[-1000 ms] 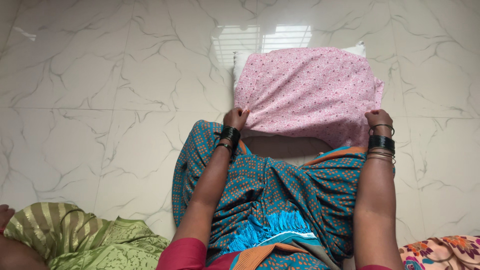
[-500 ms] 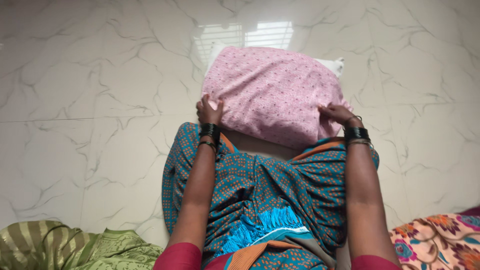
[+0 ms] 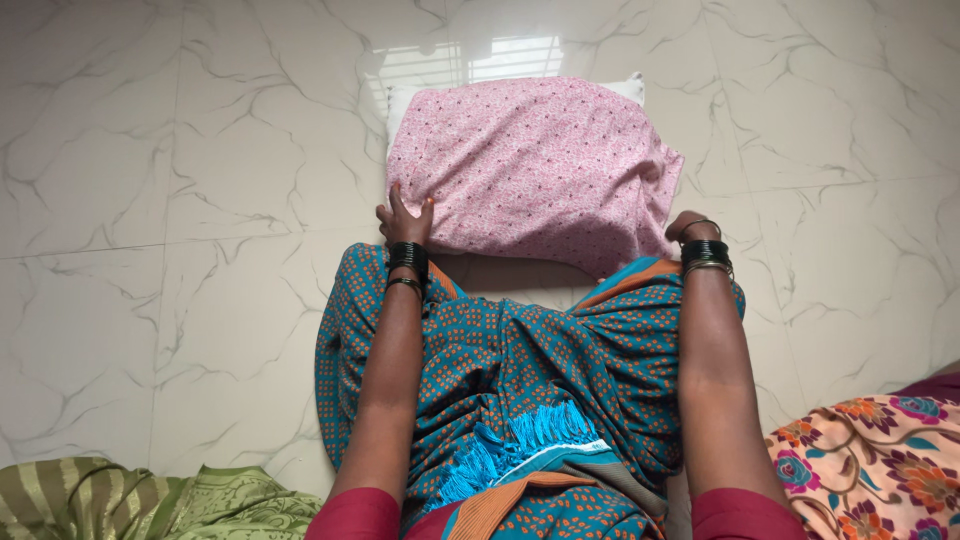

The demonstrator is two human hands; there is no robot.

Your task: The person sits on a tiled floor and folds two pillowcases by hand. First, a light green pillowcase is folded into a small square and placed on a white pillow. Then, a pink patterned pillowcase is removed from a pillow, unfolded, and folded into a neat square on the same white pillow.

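— Head view: where's the pink floral-print fabric pillow [image 3: 530,165]?
— On the white marble tile floor [image 3: 150,200], just beyond the teal orange-dotted sari lap [image 3: 540,370].
— And the hands?
— Well apart: left hand [image 3: 405,215] gripping the near-left corner; right hand [image 3: 688,224] at the near-right corner, its grip hidden.

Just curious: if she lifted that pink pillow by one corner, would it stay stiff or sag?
Probably sag: the pillow looks plump and rounded, and its cover wrinkles near the left hand. Likely light for its size. Unlikely to roll, since it lies flat on the floor.
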